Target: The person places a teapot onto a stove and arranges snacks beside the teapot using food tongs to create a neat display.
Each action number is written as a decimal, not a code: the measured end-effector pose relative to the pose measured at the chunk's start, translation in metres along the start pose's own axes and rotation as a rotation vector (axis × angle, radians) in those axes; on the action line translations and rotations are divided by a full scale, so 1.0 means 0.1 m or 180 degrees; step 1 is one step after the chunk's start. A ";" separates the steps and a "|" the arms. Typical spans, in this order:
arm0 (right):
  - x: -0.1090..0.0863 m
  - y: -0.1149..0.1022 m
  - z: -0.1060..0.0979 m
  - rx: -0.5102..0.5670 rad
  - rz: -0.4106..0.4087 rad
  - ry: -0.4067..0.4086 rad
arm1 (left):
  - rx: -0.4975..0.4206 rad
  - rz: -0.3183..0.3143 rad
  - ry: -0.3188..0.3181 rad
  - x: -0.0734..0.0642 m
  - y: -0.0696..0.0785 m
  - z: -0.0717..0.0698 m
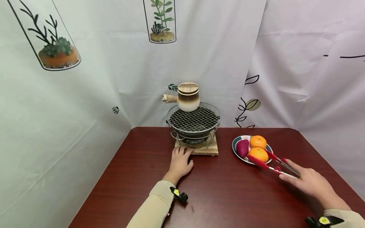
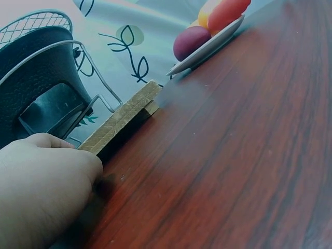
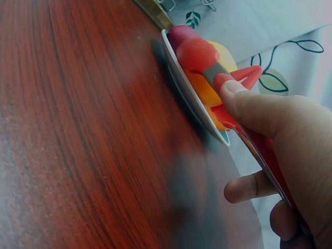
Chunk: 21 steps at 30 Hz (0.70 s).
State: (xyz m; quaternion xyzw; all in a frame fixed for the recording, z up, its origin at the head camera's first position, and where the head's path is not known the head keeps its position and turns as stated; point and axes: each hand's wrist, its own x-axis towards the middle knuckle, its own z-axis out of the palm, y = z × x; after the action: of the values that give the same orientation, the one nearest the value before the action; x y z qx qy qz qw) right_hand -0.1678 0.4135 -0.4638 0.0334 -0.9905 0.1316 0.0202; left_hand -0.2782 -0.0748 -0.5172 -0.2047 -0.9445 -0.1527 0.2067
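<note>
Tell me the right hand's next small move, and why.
I'd have the right hand gently squeeze the red-tipped tongs: they look spread, with their tips on either side of the nearer orange fruit on the plate, so closing them should probably grip it.

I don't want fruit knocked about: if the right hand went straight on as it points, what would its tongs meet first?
Probably the nearer orange on the plate: the red-tipped tongs in the right hand point at it, though depth leaves contact unclear.
</note>
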 end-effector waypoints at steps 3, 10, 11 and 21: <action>-0.01 0.00 0.01 -0.0018 0.0019 -0.0040 | 0.0012 0.0002 -0.0014 -0.02 0.00 0.02; -0.02 0.00 0.00 -0.0041 0.0028 -0.0008 | 0.0020 -0.0024 -0.0021 -0.03 0.01 0.04; -0.03 0.00 0.00 -0.0040 0.0033 -0.0008 | 0.0009 -0.0020 -0.0015 -0.02 0.01 0.04; -0.07 -0.07 -0.03 -0.0007 0.0030 0.0084 | -0.0003 -0.0051 -0.0067 0.00 -0.01 0.01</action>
State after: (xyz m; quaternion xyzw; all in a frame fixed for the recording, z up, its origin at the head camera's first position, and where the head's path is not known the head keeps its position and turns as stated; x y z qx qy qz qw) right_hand -0.1599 0.4085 -0.4595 0.0270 -0.9905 0.1310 0.0327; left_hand -0.2791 -0.0747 -0.5184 -0.1988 -0.9481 -0.1526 0.1955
